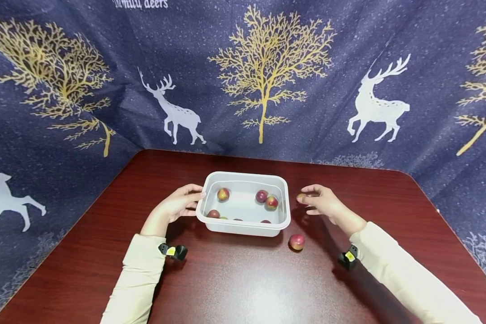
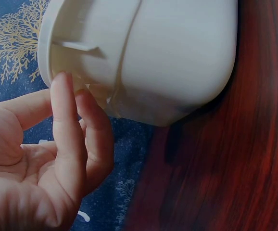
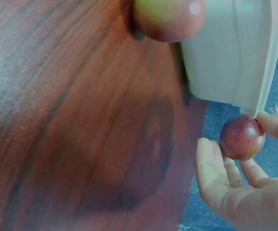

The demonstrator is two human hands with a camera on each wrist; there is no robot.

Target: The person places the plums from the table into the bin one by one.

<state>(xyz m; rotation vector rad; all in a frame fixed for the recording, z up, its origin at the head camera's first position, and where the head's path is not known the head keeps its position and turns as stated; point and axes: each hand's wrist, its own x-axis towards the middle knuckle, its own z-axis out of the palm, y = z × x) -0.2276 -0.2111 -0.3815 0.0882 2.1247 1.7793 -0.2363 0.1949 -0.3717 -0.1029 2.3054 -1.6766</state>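
A white plastic container [image 1: 243,229] stands on the table with several red and yellow plums inside, among them one plum [image 1: 223,194] at the left. My left hand [image 1: 181,201] grips the container's left rim; in the left wrist view its fingertips [image 2: 62,89] meet the edge under the lip. Just beyond the right wall, my right hand [image 1: 321,202] pinches a plum [image 3: 242,137] between thumb and fingers. Another plum [image 1: 297,242] lies on the table near the container's front right corner. The front wall partly hides some plums in the container.
The dark red wooden table [image 1: 227,279] extends around the container and shines at the front. Behind it hangs a blue cloth [image 1: 235,135] printed with white deer and golden trees.
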